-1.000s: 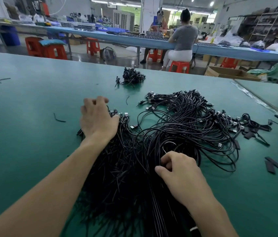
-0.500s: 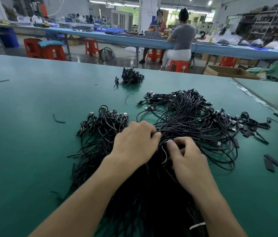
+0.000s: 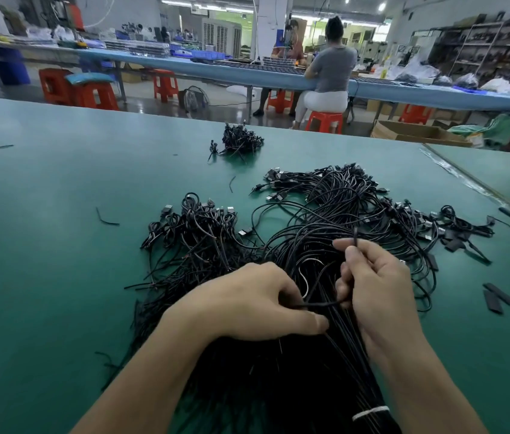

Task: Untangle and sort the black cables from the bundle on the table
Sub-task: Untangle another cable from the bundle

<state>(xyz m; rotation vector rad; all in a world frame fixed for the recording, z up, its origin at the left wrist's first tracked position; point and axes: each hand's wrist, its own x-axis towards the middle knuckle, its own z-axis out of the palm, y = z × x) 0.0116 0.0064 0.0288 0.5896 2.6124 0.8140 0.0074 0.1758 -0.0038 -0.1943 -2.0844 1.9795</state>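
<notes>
The cables (image 3: 341, 214) have a smooth black plastic sheath with a faint sheen. Their plugs (image 3: 245, 232) end in bright bare metal. The table (image 3: 59, 261) has a smooth, matt green surface. The stools (image 3: 325, 121) are glossy orange plastic. The box (image 3: 410, 133) is dull brown cardboard. The floor (image 3: 153, 101) shines, polished.

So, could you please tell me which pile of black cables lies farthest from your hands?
The small clump, alone toward the far edge of the table; the left pile and right pile lie just beyond the left hand and right hand.
</notes>
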